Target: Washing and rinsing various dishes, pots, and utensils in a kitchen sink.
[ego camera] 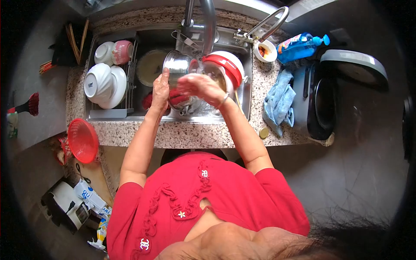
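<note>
My left hand (161, 89) grips the side of a shiny stainless steel pot (177, 65), which is tilted in the sink under the faucet (208, 29). My right hand (203, 87), blurred by motion, is beside the pot's mouth with its fingers stretched toward it. I see nothing held in that hand. Right of the pot, partly behind my right hand, a red-and-white vessel (227, 66) leans in the sink. A round container of cloudy liquid (149, 68) sits on the left. Below my left hand lies a red item (147, 101), mostly hidden.
A dish rack (130, 81) at the sink's left holds white bowls (96, 83) and a pink cup (123, 52). On the right counter are a small white bowl (265, 51), a blue soap bottle (297, 47), a blue cloth (279, 100) and a lidded bin (320, 100). A red basket (83, 140) stands left.
</note>
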`<state>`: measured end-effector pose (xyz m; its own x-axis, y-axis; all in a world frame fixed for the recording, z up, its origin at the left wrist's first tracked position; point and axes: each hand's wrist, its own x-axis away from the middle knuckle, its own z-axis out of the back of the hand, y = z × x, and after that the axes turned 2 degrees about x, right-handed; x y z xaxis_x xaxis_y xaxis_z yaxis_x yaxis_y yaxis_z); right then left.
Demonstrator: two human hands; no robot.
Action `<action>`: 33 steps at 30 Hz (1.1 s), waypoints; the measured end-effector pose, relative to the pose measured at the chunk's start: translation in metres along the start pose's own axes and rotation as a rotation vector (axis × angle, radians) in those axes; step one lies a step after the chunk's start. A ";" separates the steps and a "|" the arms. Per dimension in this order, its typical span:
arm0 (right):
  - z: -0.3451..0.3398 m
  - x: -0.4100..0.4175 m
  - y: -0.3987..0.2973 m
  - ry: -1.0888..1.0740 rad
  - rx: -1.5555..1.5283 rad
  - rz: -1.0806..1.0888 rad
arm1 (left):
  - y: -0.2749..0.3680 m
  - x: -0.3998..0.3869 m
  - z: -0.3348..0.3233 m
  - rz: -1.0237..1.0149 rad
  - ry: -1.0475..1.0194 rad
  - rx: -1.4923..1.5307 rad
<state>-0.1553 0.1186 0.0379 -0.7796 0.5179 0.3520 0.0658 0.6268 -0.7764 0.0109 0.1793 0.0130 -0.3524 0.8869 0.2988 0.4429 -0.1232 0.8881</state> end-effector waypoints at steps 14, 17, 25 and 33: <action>0.061 0.073 -0.007 0.596 0.425 -0.103 | -0.055 0.053 -0.067 -0.498 -0.410 -0.802; 0.045 0.075 0.002 0.697 0.466 -0.152 | -0.090 0.055 -0.065 -0.455 -0.491 -0.831; 0.057 0.039 0.057 0.913 1.291 0.120 | -0.145 0.027 -0.041 -0.300 -0.810 -0.753; 0.111 0.077 0.049 0.773 0.815 0.248 | -0.119 0.010 -0.008 -0.480 -0.722 -1.018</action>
<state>-0.2813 0.1240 -0.0313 -0.1929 0.9697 0.1499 -0.4775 0.0407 -0.8777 -0.0520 0.1997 -0.0872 0.3529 0.9318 -0.0847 -0.5200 0.2705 0.8102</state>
